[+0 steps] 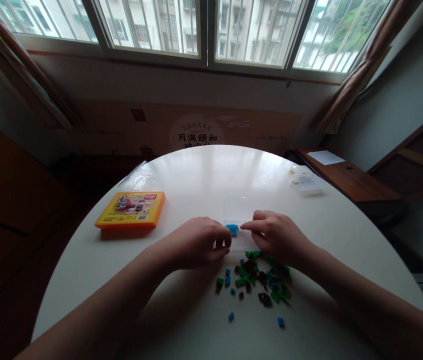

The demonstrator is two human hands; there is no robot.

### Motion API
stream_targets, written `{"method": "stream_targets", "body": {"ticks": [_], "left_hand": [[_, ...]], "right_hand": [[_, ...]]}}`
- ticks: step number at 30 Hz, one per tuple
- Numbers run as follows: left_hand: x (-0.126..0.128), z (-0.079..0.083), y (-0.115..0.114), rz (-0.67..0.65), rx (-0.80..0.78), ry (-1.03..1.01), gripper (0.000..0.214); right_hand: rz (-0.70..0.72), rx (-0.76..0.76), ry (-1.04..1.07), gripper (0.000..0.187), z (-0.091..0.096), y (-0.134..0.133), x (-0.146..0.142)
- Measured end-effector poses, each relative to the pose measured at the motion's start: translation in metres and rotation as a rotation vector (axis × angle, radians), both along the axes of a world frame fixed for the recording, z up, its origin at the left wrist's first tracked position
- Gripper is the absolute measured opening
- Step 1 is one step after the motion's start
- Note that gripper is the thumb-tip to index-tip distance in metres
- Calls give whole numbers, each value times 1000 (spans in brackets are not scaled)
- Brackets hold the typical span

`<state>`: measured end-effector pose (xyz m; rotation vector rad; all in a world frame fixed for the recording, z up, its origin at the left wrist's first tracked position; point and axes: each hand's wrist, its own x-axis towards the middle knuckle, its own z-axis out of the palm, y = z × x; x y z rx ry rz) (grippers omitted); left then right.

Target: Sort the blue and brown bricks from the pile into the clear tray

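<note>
Blue brick piece (232,229) sits near the middle of the white round table (196,175), on the near edge of a clear flat plate (238,209), caught between the two hands. Head view: left hand (196,243) is curled knuckles-up, its fingertips closed against the piece's left side. Right hand (277,236) has thumb and forefinger pinched together, tips on the piece's right side. Cannot tell whether the piece is lifted or pressed onto the plate. Loose pile of small bricks (260,280), green, blue and dark, lies just below the right hand, with a few blue strays nearer the table's front. Orange box (131,210) lies flat to the left, well apart from the hands. Clear bags (305,181) lie at the far right of the tabletop. Printed cardboard box (196,131) stands beyond the table under the window (204,30). Wooden side bench (346,180) at right carries a sheet of paper (326,157).
</note>
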<state>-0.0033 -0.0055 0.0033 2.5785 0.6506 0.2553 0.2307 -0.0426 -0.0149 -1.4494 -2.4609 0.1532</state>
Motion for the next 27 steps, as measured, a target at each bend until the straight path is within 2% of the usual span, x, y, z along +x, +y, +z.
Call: {"method": "stream_targets", "body": {"ticks": [27], "left_hand": [[2, 3, -1, 28, 6, 38, 11]], "right_hand": [[-13, -29, -33, 33, 1, -1, -6]]}}
